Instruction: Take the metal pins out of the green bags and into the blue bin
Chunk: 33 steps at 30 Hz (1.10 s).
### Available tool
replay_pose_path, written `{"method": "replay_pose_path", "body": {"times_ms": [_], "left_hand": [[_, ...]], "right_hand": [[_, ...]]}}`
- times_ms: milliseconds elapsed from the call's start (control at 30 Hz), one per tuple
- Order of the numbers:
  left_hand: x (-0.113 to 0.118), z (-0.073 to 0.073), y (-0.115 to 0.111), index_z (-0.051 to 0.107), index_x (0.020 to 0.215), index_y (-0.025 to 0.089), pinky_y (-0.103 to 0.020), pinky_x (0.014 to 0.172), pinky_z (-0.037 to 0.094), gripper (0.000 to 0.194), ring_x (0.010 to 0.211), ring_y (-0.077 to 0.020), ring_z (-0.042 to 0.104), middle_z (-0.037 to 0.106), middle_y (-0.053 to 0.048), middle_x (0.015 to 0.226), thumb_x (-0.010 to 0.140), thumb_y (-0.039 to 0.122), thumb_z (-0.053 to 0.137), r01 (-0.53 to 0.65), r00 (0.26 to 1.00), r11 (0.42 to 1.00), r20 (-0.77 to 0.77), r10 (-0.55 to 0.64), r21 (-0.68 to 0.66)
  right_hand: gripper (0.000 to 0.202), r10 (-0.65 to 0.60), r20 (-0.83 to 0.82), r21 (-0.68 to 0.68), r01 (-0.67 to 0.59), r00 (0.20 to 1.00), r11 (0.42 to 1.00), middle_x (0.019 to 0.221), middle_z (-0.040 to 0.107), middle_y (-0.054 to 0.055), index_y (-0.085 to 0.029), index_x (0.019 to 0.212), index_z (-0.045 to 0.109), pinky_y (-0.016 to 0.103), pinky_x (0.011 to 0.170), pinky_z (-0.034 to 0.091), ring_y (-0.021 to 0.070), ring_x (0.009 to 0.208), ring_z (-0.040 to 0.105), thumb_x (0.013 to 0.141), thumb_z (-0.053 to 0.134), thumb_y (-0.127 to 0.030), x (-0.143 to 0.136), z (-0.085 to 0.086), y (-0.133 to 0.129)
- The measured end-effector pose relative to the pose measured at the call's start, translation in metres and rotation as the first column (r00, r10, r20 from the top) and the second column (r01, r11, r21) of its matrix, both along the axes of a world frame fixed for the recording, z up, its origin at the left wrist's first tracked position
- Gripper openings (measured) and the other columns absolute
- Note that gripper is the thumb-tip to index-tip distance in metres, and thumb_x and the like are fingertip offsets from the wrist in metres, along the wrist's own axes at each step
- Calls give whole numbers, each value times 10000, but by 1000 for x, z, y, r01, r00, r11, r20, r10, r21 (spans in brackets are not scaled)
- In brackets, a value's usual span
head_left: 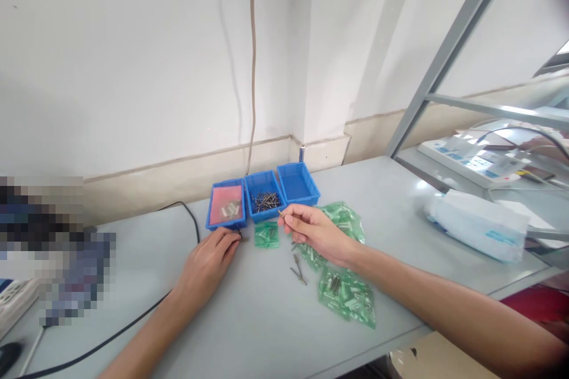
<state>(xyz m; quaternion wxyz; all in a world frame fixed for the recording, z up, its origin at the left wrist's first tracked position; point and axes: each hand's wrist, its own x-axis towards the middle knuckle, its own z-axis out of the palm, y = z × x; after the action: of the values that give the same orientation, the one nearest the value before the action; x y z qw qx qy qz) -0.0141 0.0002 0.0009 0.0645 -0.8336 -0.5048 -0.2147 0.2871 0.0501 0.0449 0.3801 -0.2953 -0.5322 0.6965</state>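
My right hand (311, 231) pinches a small metal pin (281, 214) between thumb and fingertips, just in front of the blue bins. My left hand (213, 254) rests on the table with its fingers together at a small metal piece (244, 239); its full shape is hidden. Between the hands lies a small green plastic bag (267, 235) with a few metal pieces. Loose metal pins (299, 272) lie below my right hand. Beside them a green bag (347, 296) holds several metal parts, and another green bag (344, 219) is partly behind my right hand.
Three blue bins stand near the wall: one bin (207, 213) with a pink sheet and clear packets, a middle bin (249, 204) of metal pins, and a right bin (299, 182). A black cable (133, 321) crosses the left side. A white plastic package (478, 225) lies right, near a metal frame (444, 50).
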Motion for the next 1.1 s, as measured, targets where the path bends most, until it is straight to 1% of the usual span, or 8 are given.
{"method": "replay_pose_path", "body": {"times_ms": [133, 233, 367, 533, 733, 867, 967, 1100], "left_hand": [[0, 1, 0, 698, 1139, 232, -351, 865, 578, 303, 1049, -226, 709, 701, -83, 1225, 1140, 340, 415, 19, 1000, 1000, 13, -19, 2], [0, 3, -1, 713, 1145, 241, -363, 901, 588, 287, 1078, -229, 708, 708, -72, 1267, 1133, 330, 440, 35, 999, 999, 26, -36, 13], [1, 4, -2, 720, 1140, 244, -365, 941, 584, 241, 1110, -226, 707, 731, -53, 1277, 1120, 292, 485, 88, 995, 995, 41, -89, 41], [1, 3, -1, 708, 1135, 231, -359, 947, 571, 197, 1082, -216, 706, 756, -49, 1201, 1116, 273, 516, 142, 988, 989, 57, -144, 44], [1, 5, -2, 694, 1158, 224, -353, 924, 560, 210, 1044, -213, 698, 743, -63, 1167, 1125, 279, 495, 136, 988, 991, 76, -135, -9], [-1, 5, -1, 704, 1136, 232, -376, 927, 535, 220, 1031, -228, 694, 752, -63, 1129, 1125, 306, 498, 106, 992, 994, 60, -107, 15], [-2, 4, 0, 708, 1133, 236, -394, 928, 501, 235, 1021, -235, 689, 754, -58, 1119, 1131, 310, 484, 74, 997, 996, 19, -75, 43], [-2, 3, -1, 704, 1137, 225, -373, 862, 485, 263, 951, -221, 682, 748, -52, 1096, 1141, 299, 452, 60, 998, 997, -1, -60, 41]], "right_hand": [[388, -71, 106, 95, 61, 992, 994, 820, 556, -18, -216, 1001, 671, 268, 559, 269, 112, 613, 348, 915, 765, -582, 0, 2, -1], [398, -112, 156, 152, 88, 981, 984, 776, 503, -32, -218, 988, 661, 269, 548, 243, 118, 611, 324, 925, 738, -603, 0, 3, 0], [387, -138, 178, 180, 105, 974, 978, 786, 501, -31, -213, 961, 655, 273, 560, 251, 121, 625, 338, 933, 730, -592, -1, 4, -1], [387, -132, 193, 177, 98, 972, 979, 782, 500, -31, -203, 968, 662, 273, 563, 247, 119, 634, 348, 937, 729, -583, -1, 4, -2], [375, -112, 181, 151, 85, 977, 985, 794, 507, -28, -208, 979, 658, 279, 567, 241, 118, 628, 339, 942, 725, -575, -1, 3, -2], [358, -109, 180, 153, 81, 978, 985, 787, 502, -33, -207, 975, 650, 281, 566, 235, 115, 622, 330, 954, 716, -558, 0, 4, -3], [351, -132, 197, 207, 90, 972, 974, 812, 529, -22, -201, 954, 652, 282, 580, 267, 126, 657, 378, 967, 703, -548, -1, 4, -4], [305, -180, 209, 309, 110, 961, 945, 843, 563, -8, -204, 955, 655, 293, 632, 332, 148, 731, 455, 1002, 669, -505, -2, 1, -3]]}}
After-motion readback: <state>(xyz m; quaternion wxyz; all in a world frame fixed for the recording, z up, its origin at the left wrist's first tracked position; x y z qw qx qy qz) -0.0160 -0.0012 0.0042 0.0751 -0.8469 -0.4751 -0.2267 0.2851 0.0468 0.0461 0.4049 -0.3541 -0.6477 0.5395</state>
